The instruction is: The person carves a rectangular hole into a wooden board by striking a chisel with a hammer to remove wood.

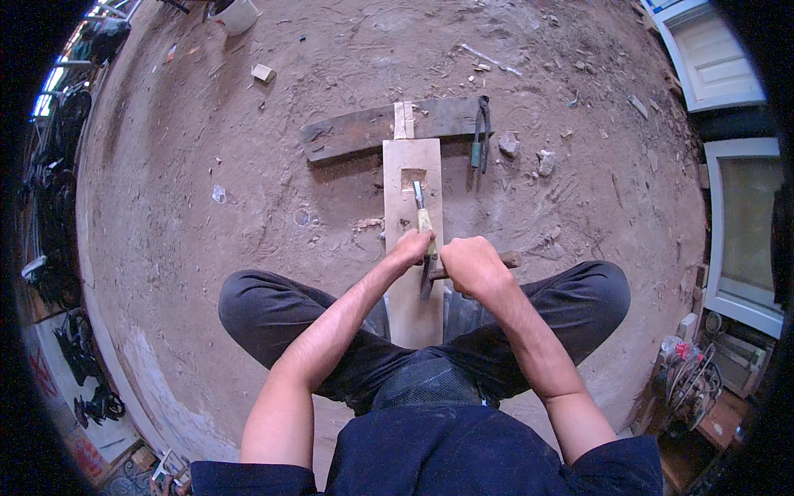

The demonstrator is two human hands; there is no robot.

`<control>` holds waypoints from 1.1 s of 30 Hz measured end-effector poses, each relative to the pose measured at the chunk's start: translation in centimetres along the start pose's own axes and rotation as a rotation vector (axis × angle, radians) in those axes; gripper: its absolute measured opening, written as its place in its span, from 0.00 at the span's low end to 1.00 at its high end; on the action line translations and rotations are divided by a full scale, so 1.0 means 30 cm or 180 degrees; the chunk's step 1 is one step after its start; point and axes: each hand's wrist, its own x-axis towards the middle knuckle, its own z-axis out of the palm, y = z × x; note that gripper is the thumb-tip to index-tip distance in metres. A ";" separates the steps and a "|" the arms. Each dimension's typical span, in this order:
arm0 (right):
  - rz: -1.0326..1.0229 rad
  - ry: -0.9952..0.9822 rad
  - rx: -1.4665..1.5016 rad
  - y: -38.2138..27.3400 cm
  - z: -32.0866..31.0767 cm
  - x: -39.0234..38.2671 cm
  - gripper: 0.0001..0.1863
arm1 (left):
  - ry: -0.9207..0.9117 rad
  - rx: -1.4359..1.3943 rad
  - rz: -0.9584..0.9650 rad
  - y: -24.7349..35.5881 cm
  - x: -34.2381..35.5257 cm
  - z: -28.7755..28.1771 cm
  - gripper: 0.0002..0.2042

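Observation:
My left hand (411,247) is closed around the pale handle of a chisel (423,219). The chisel's metal blade points away from me, its tip at the near side of a squarish recess (411,176) cut in a pale wooden board (399,207). In my right fist (475,264) is a hammer (428,279), gripped by its wooden handle. The dark hammer head is over the board, close to the butt of the chisel; whether they touch I cannot tell. The board runs away from me between my bent legs, its narrower far end resting on a dark, weathered plank (351,135).
Pincers (480,136) with a green grip lean on the plank's right end. Stones (509,145) and wood scraps (263,73) lie on the dirt floor. White framed panels (718,240) stand at right, above a tangle of wire (693,384). A white bucket (236,16) is far left.

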 end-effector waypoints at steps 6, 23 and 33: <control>0.0002 -0.0571 0.0136 -0.007 -0.023 -0.007 0.08 | 0.0075 -0.0201 -0.0205 0.000 -0.013 0.011 0.20; 0.0147 -0.0287 0.0012 -0.006 -0.007 0.017 0.06 | -0.0121 0.0081 -0.0171 0.009 -0.024 -0.001 0.20; -0.0235 -0.0840 0.0240 -0.024 -0.031 0.007 0.09 | -0.0243 -0.0072 -0.0388 0.018 -0.031 -0.003 0.21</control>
